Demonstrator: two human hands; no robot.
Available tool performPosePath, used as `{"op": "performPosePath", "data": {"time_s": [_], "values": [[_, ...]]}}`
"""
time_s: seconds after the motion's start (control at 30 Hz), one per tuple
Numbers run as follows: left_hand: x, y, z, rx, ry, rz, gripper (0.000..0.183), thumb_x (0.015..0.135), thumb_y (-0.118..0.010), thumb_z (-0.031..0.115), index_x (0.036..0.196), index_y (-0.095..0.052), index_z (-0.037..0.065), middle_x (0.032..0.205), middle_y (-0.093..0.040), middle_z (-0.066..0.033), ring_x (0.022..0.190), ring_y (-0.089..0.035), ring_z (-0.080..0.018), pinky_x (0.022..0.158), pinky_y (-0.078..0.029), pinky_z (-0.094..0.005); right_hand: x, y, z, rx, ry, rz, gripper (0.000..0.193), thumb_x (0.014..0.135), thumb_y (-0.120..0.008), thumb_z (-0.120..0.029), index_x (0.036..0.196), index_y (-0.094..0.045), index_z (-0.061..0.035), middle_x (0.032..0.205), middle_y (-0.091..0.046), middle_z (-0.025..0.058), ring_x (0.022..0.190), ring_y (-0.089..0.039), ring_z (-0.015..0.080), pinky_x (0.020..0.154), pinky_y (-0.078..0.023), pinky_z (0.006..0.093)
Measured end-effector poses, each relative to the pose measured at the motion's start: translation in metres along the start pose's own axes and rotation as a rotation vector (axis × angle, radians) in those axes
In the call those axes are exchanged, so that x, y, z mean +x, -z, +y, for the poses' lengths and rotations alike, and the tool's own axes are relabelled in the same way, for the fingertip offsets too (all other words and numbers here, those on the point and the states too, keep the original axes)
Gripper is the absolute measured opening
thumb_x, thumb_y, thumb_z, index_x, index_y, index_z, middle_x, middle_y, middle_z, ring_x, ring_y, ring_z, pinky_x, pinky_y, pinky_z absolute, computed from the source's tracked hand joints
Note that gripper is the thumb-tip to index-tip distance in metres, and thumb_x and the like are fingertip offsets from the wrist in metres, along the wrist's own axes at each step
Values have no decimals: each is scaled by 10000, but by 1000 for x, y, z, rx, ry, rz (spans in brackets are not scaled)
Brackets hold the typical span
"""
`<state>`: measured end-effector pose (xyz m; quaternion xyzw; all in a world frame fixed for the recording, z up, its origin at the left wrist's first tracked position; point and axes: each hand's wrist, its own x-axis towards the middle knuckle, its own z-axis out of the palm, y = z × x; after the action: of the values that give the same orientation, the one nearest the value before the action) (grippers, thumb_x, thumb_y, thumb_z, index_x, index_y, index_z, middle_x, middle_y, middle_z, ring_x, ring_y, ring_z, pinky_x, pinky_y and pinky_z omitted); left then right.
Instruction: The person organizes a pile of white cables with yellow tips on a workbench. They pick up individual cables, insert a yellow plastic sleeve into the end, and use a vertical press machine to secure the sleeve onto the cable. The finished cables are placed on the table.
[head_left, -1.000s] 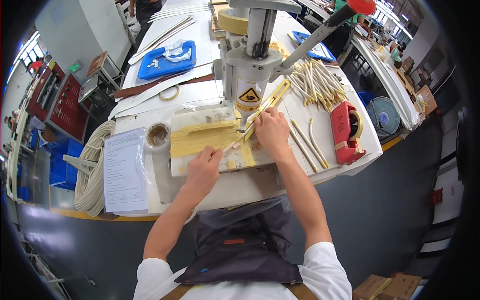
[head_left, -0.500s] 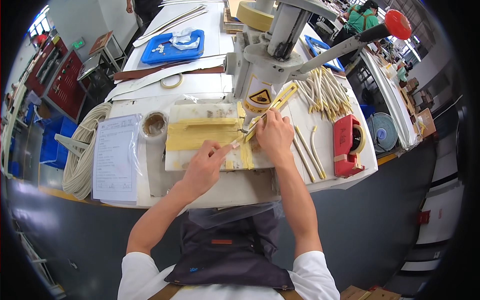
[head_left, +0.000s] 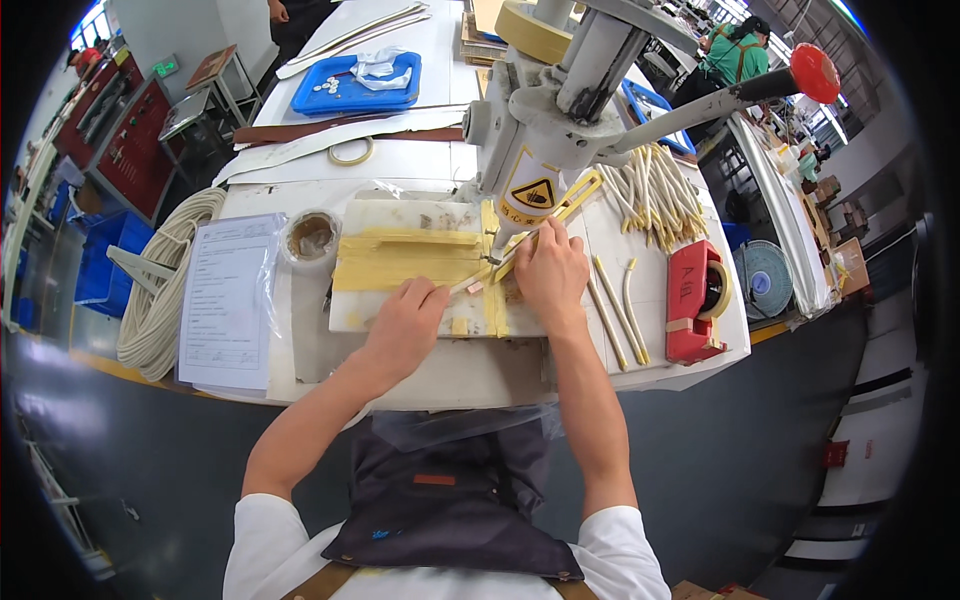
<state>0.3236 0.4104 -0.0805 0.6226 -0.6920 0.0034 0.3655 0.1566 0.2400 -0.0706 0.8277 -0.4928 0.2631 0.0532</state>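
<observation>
My left hand (head_left: 405, 318) is closed at the near middle of a marble-like board (head_left: 380, 215), its fingertips pinching a thin pale cord (head_left: 460, 286) that runs toward the press. A small pinkish piece (head_left: 475, 287) shows beside the cord. My right hand (head_left: 550, 265) is closed round a long yellow slotted tool (head_left: 582, 193), whose low end slants down to the board. Between and beyond my hands stands a grey lever press (head_left: 545, 125) with a red knob (head_left: 815, 72). Yellow tape (head_left: 400, 262) covers part of the board. What lies under my right fingers is hidden.
Right of the board lie several pale cords with yellow ends (head_left: 625, 310), a bundle of more (head_left: 655, 195) and a red tape dispenser (head_left: 695, 300). On the left are a tape roll (head_left: 311, 238), a printed sheet (head_left: 225, 310) and coiled cord (head_left: 165, 290). A blue tray (head_left: 355, 85) stands farther back.
My left hand has drawn back slightly to the left, and its extended finger has curled in. My right hand stays almost in place on the yellow tool. The whole view has shifted a little.
</observation>
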Motion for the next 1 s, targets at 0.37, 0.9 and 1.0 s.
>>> {"op": "performPosePath", "data": {"time_s": [0.37,0.9,1.0], "values": [[11,7,-5,65,-175,-77,342,745,-615,-55,1086,-649,-51,927,-569,-111,860,-596,-281,743,-520,-375,1,2,2,-23,-23,-119,464,892,-588,-251,1256,-619,37,1371,-593,145,1034,-611,352,855,-507,455],[14,6,-4,52,-77,-148,315,828,-605,-1,1141,-636,5,955,-549,-114,836,-627,-287,712,-527,-383,4,7,0,-17,-98,-193,542,910,-583,-319,1336,-570,16,1453,-493,221,1151,-573,382,940,-484,483],[12,4,-4,78,-93,-112,308,802,-602,10,1109,-629,15,952,-551,-98,850,-635,-265,711,-531,-360,6,8,-1,-16,-113,-206,547,907,-587,-324,1340,-569,10,1451,-494,223,1157,-570,384,944,-481,489]]}}
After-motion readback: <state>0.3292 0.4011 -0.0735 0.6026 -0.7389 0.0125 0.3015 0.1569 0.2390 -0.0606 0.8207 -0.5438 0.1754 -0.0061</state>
